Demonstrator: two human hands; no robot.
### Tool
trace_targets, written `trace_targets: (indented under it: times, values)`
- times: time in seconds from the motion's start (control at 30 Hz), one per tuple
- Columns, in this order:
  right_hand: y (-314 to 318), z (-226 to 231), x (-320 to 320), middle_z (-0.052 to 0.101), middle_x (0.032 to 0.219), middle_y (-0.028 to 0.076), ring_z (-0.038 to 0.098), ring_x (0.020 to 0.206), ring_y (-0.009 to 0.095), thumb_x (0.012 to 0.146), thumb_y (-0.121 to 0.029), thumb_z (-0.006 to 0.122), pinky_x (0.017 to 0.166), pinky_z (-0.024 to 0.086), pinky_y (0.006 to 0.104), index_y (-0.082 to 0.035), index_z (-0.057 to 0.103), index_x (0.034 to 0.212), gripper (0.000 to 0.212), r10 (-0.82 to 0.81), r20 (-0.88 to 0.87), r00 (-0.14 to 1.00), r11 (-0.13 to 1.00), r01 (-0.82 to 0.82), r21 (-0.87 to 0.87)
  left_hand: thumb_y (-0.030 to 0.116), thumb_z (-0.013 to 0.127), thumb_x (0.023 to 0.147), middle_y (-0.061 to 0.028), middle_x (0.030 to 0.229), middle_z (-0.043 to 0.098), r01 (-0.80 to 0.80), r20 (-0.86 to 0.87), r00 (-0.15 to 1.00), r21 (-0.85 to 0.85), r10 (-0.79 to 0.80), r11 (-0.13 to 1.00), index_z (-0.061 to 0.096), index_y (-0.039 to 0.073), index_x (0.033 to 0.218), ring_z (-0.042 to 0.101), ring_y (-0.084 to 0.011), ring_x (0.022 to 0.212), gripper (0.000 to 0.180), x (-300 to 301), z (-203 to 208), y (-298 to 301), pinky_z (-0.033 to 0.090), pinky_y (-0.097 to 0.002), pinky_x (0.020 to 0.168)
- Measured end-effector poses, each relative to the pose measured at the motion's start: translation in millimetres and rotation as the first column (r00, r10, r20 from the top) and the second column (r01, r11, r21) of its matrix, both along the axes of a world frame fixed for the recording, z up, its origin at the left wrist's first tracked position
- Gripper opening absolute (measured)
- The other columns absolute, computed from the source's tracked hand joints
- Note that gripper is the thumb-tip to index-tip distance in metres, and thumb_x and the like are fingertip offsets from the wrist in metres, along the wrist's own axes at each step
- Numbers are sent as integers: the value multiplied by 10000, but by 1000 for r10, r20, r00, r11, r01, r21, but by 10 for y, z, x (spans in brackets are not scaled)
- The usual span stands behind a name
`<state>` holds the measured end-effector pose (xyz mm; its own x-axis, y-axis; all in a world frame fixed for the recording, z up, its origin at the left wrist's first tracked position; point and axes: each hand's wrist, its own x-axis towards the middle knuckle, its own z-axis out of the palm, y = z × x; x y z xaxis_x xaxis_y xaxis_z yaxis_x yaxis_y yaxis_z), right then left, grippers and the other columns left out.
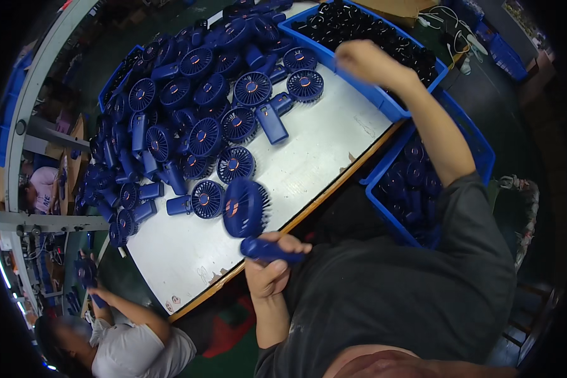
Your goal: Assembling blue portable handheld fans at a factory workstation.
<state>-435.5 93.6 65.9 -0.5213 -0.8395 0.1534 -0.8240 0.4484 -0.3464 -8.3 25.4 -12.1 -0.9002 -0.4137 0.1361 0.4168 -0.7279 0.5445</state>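
My left hand (268,272), near the front edge of the table, is closed around the handle of a dark blue handheld fan (244,206). The fan's round head points away from me, over the tabletop. My right arm reaches out to the far right, where my right hand (368,63) is over the near edge of a blue bin (366,93). Small black parts (353,26) fill that bin; they are too small to name. The right hand is smeared by motion, so its fingers and anything in them cannot be made out.
A large heap of blue handheld fans (195,94) covers the left and far part of the white table (321,135). Below its right edge, another blue bin (384,205) holds more dark blue items. At lower left sits another person (138,346) holding a fan (85,271). A metal frame (28,126) stands left.
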Motion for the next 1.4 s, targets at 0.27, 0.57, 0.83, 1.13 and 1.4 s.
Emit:
trace_targets:
  times: [0.27,0.57,0.83,1.13,1.4]
  values:
    - [315,-1052,-1573,662,1050,249,645,1010,410,879,-66,489,864,521,507,-13,642,1000,201,-264,-400,878,867,397,299,-41,689,792,-162,961,565,-29,-126,992,-8,28,1000,604,18,1067,588,-309,946,294,-32,11,62,600,-472,719]
    - [-1,-135,599,679,933,50,633,845,110,904,-157,651,722,504,265,-16,669,1142,277,280,639,717,941,-74,-330,-1,637,895,-176,1061,606,-145,496,815,-327,300,934,507,-38,1175,645,-200,899,312,-132,81,31,610,-322,635]
    - [9,-567,2570,617,965,95,623,833,136,851,-6,688,726,514,257,42,639,1115,273,408,831,378,898,0,-440,-30,642,879,-107,969,627,-359,436,798,-213,417,909,510,-3,1145,652,-177,810,298,-171,-69,-15,570,-279,518]
    - [-260,-284,2351,626,993,157,646,862,302,799,-6,716,731,539,356,21,648,1043,255,799,181,573,563,-610,-557,136,670,902,-129,935,619,-53,477,869,-183,136,982,531,-17,1164,655,-198,812,333,-8,82,-114,546,-258,456]
    - [-361,-278,2522,585,1084,147,586,973,315,796,-162,704,825,508,406,-59,612,1228,454,800,17,600,563,-741,-366,524,346,1013,-166,1116,597,-218,310,936,146,165,965,474,-1,1265,624,-261,999,596,-37,32,-39,578,-399,753]
